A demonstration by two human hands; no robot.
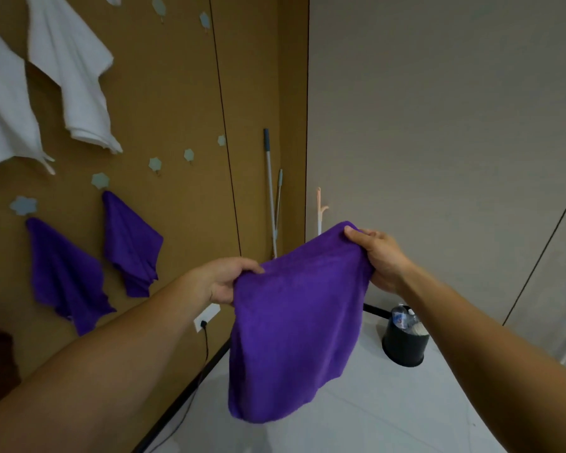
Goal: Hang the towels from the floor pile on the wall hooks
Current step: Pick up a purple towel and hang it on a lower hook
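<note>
Held towel: purple, in the air in front of the person, over the pale floor. Top edge stretched between both hands; the rest hangs down in a loose fold.
Left hand: fingers curled over the towel's left top corner, thumb on the near side. Grip closed on the cloth.
Right hand: fingers and thumb pinch the right top corner, held higher than the left. Grip closed on the cloth.
Brown wall: panelled, on the left, carrying pale flower-shaped hooks.
Hung purple towels: 2, low on the brown wall. Left one hangs from hook; right one hangs from hook. Each hangs by 1 corner, apart from the other.
Hung white towels: 2, higher up. One near the top; the other at the left edge, partly cut off.
Free hooks: 3 in a rising row right of the purple towels, nearest; 2 more near the top.
Mop handle: leans in the corner where the brown wall meets the grey wall.
Bin: black, on the floor by the grey wall, holding rubbish.
Socket: white, low on the brown wall, with a black cable plugged in.
</note>
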